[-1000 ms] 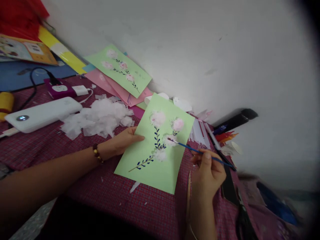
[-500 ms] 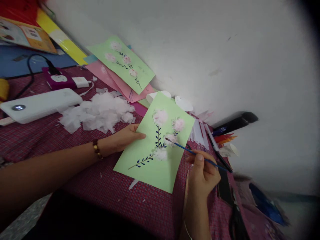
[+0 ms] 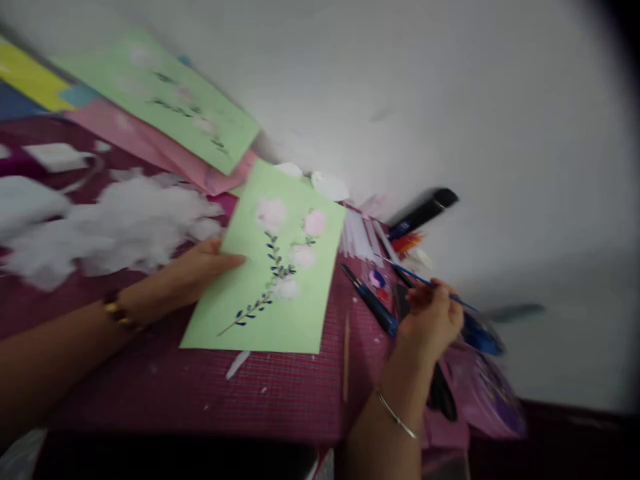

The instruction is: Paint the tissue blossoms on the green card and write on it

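A light green card with pale pink tissue flowers and a dark blue painted stem lies on the red checked cloth. My left hand lies on the card's left edge, thumb on top, holding it down. My right hand has closed fingers around a thin blue paintbrush. It is to the right of the card, over a small spot of paint blobs. The picture is blurred by motion.
A heap of white tissue scraps lies left of my left hand. Another green flower card rests on pink sheets against the white wall. White strips, a blue pen, a wooden stick, black scissors and a black tube lie at right.
My right hand has taken the brush off the card and moved right to the paint spot. The camera swung right, so everything shifted left. My left hand stays on the card.
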Available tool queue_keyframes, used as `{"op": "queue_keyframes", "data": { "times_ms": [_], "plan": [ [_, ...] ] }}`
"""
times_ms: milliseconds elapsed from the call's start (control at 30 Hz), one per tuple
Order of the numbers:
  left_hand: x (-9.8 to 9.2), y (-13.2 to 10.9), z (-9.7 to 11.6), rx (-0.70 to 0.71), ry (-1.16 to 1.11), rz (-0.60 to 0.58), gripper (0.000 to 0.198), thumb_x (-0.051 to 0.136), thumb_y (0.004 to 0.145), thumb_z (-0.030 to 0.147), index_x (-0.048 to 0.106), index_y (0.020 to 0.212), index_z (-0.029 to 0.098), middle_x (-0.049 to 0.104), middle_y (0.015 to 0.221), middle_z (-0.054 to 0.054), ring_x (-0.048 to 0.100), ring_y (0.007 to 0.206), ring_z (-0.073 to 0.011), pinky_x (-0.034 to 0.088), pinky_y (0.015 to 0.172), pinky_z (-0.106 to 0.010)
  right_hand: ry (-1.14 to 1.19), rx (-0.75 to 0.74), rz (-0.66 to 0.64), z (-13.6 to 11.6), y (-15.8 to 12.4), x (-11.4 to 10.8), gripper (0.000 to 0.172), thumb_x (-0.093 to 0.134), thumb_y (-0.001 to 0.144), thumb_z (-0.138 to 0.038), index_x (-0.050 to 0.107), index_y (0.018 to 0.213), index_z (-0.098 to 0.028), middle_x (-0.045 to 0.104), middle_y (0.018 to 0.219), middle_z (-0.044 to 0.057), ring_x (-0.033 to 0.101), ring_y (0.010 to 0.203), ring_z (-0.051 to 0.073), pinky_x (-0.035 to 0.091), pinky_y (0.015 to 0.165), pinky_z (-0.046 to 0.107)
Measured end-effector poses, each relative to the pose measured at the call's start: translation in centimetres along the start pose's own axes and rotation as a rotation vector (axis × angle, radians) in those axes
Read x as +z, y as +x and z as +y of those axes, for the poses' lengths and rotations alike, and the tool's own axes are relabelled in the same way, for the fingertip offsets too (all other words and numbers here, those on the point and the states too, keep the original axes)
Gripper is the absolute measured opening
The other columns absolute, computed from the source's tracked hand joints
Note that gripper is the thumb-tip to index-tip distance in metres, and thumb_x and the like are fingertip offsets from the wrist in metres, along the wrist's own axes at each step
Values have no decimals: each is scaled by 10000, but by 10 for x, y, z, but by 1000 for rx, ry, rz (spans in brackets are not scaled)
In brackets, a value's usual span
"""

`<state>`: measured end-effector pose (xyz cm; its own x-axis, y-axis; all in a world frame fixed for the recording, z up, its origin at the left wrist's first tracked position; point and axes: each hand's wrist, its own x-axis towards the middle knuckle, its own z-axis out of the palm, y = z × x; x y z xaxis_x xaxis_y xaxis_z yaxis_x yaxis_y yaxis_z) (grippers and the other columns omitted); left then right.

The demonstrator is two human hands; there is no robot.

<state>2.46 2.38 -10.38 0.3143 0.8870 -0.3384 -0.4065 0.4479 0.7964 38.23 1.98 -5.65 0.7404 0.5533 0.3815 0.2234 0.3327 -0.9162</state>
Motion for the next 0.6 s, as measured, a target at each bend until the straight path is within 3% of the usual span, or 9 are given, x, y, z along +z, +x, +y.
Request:
{"op": "queue_keyframes", "data": {
  "times_ms": [67, 200, 333, 467, 600],
  "plan": [
    [-5, 3, 0, -32, 27, 74, 346, 720, 694, 184, 659, 1034, 166, 750, 749, -40, 700, 630, -251, 591, 604, -369, -140, 85, 22, 11, 19, -18, 182, 482, 839, -292, 557, 883, -133, 605, 673, 3, 535, 489, 81, 404, 456, 197],
    [-16, 10, -3, -87, 87, 33, 468, 749, 673, 272, 640, 1128, 245, 756, 750, -10, 694, 624, -241, 593, 621, -323, -317, 138, 87, 33, 38, -41, 228, 469, 838, -302, 567, 847, -96, 597, 647, 5, 515, 470, 70, 377, 447, 187],
    [-15, 8, -2, -80, 92, 86, 461, 748, 672, 250, 644, 1121, 271, 762, 786, 15, 699, 659, -244, 594, 639, -319, -410, 123, 127, 47, 41, -44, 240, 490, 829, -279, 596, 796, -67, 582, 582, -12, 500, 433, 68, 369, 451, 193],
    [-4, 1, 0, -33, 41, 86, 447, 755, 658, 202, 649, 1091, 187, 756, 779, -16, 696, 660, -241, 589, 637, -328, -435, 142, 113, 49, 39, -44, 169, 594, 772, -219, 616, 652, -103, 581, 516, -5, 501, 407, 88, 358, 445, 228],
    [3, 0, 2, 33, -2, 55, 413, 719, 686, 133, 638, 1090, 109, 745, 786, -86, 694, 646, -210, 584, 650, -333, -386, 195, 139, 60, 43, -39, 214, 589, 746, -144, 595, 533, -141, 541, 422, 5, 456, 336, 113, 329, 415, 288]
  ]
}}
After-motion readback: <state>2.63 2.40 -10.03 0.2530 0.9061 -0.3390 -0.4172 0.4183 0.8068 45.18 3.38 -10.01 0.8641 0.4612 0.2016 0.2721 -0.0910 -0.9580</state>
